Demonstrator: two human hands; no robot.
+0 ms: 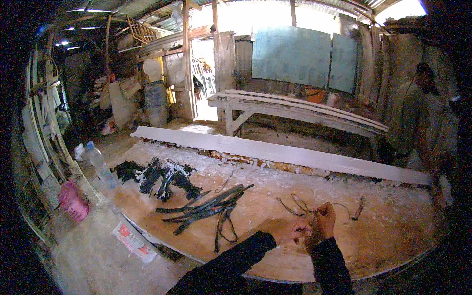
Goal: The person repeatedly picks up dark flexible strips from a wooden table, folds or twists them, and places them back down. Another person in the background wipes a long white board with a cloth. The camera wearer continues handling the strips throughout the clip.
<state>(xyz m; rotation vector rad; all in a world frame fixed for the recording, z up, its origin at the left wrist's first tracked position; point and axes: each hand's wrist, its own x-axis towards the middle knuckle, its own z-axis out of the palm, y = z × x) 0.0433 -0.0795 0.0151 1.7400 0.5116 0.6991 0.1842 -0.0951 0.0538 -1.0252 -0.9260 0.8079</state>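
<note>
At the near edge of the table point(388, 238), dark sleeves point(228, 263) reaching in from below. Just inside that edge, left hand point(286, 235), partly covered by the right; cannot tell how far open, or whether gripping anything. Beside it, seeming to touch, right hand point(323, 222), fingers curled in tightly, pinching a thin dark cord point(291, 211) at the tips. Cord in a loose loop ahead of the left hand and to the left of the right fingertips, low over the table; another thin length out on the right hand's other side, toward a short dark strip point(361, 209) on the table. Cannot tell whether joined to it.

On the table's left half, well apart from both hands, dark strips point(206, 210) in a crossed heap. Off the table's left edge, on the floor, a printed bag point(133, 241) and a pink sack point(73, 201). Farther up the table, dark bundles point(169, 179); left of them, near the table's far left corner, a clear bottle point(97, 161). Along the table's far side, a long white board point(275, 153). Beyond the table, a bench point(300, 109), with a person point(408, 110) to the right and bluish sheets point(292, 56) behind.
</note>
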